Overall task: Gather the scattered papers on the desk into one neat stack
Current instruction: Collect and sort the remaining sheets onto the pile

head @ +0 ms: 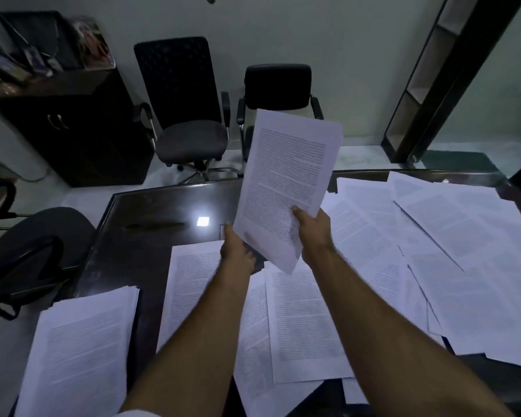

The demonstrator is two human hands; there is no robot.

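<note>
Both hands hold sheets aloft — bare desk left.

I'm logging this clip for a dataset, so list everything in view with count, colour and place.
held papers: a few sheets, white, raised above the desk centre
stack: one, white, desk's near left
loose papers: many, white, spread over desk centre and right
desk: one, dark glossy, foreground
office chairs: two, black, beyond the desk
cabinet: one, dark, far left
left hand: under the held papers' lower edge
right hand: gripping the held papers' lower right
</note>
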